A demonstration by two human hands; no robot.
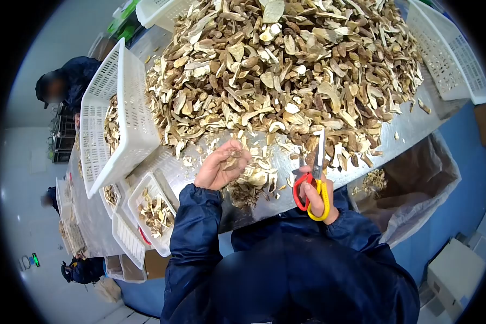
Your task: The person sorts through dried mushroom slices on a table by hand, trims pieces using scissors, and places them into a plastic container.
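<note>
My left hand [219, 167] is closed, fingers curled round a brownish mushroom piece [232, 160], partly hidden by them. Just below and to its right lies a small heap of mushroom scraps [251, 186] near the table's edge. In my right hand [319, 201] are scissors [318, 167] with one red and one yellow handle loop. Their blades point away from me, toward a large pile of cut mushroom pieces [286, 81]. Whether the blades are fully closed is hard to make out. Both hands are over the near edge of the metal table [416, 124], apart from each other.
A white perforated basket [125, 102] stands left of the pile, another basket [443, 59] at the far right. A small white tray [170, 201] holds mushroom pieces. Below the table at right is a plastic-lined bin [421, 208]. Other people in dark clothing are at left.
</note>
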